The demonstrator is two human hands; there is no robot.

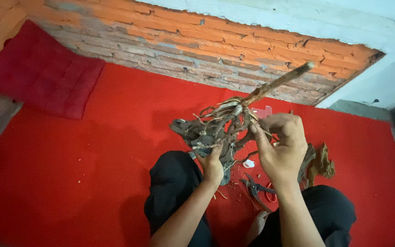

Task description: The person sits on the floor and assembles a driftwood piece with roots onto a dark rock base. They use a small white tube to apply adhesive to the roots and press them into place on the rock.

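Pruning shears point(258, 190) are seen on the red carpet point(69, 183), just below the right hand point(280, 146). Tangled driftwood root point(220, 126) is gripped from beneath by left hand point(212, 163); right hand's fingers are pinched on thin rootlets at its right side. Brick wall point(197, 45) behind.

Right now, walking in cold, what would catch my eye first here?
The tangled root clump held up in mid-frame, a straight stick jutting from it toward the brick wall. The left hand grips it from below; the right hand pinches its thin roots. All around glows the bright red carpet, with cutters and wood pieces lying between the knees.
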